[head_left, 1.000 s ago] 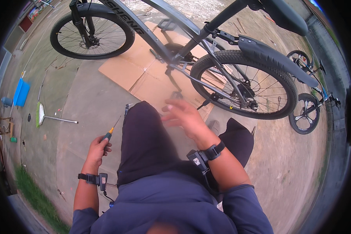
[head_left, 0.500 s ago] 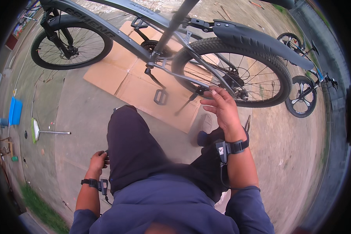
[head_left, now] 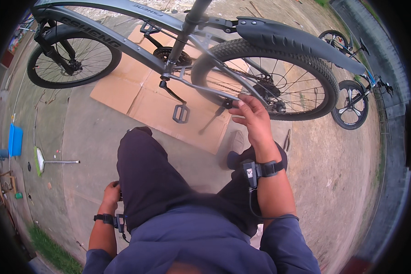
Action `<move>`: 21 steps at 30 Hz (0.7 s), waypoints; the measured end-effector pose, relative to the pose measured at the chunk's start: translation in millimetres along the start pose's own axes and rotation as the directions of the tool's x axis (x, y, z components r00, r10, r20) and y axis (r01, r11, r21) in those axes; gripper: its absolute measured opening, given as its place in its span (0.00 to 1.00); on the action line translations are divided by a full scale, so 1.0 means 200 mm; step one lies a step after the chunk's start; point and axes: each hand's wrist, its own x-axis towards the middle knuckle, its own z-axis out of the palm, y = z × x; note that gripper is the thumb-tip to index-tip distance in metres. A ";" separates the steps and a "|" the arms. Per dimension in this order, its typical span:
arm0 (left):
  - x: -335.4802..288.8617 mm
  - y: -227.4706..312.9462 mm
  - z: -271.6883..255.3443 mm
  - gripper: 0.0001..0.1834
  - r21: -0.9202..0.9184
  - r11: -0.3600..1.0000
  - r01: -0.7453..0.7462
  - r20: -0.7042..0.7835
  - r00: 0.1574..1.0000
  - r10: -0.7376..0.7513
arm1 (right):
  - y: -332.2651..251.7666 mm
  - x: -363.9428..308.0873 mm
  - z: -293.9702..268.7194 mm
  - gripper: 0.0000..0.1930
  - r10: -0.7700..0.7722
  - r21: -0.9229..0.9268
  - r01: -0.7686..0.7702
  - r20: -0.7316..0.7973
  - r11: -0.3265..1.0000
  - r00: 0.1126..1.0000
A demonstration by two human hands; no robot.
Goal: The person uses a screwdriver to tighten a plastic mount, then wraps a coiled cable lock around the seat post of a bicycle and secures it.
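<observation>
A grey bicycle (head_left: pixel 137 51) stands across the far side, its front wheel to the left and its knobbly rear tyre (head_left: pixel 322 68) to the right. My right hand (head_left: pixel 255 118) is at the bicycle's chainstay (head_left: pixel 205 90), just ahead of the rear hub. Its thumb and index finger meet around the tube while the other fingers are loosely bent. Close to these fingers, a black kickstand (head_left: pixel 212 119) points down. My left hand (head_left: pixel 111 194) hangs beside my left thigh, fingers curled in; the thigh partly hides them, so what they hold is unclear.
Flattened cardboard (head_left: pixel 146 98) lies under the bicycle, beneath the pedal (head_left: pixel 181 114). My shoe (head_left: pixel 236 142) is close to its right edge. At left are a squeegee-like broom (head_left: pixel 40 160) and a blue bin (head_left: pixel 15 140). Another bicycle (head_left: pixel 350 107) stands at right, before a grey wall.
The view has shifted, so the bicycle and cardboard appear further left. My right hand stays at the chainstay, with its fingertips closer in on the tube. My left hand remains by my thigh.
</observation>
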 end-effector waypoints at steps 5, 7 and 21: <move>0.01 -0.02 0.01 0.28 -0.009 1.000 -0.023 0.004 1.000 0.023 | -0.15 0.13 -0.02 0.12 -0.663 -0.788 0.465 0.099 0.402 0.742; 0.02 -0.03 0.01 0.28 -0.007 1.000 -0.028 -0.004 1.000 0.028 | -0.18 0.20 -0.02 0.12 -0.675 -0.835 0.470 0.172 0.286 0.717; 0.07 -0.03 0.02 0.30 -0.010 1.000 -0.011 -0.012 1.000 0.011 | -0.11 0.41 0.05 0.10 -0.613 -0.879 0.447 0.262 0.168 0.746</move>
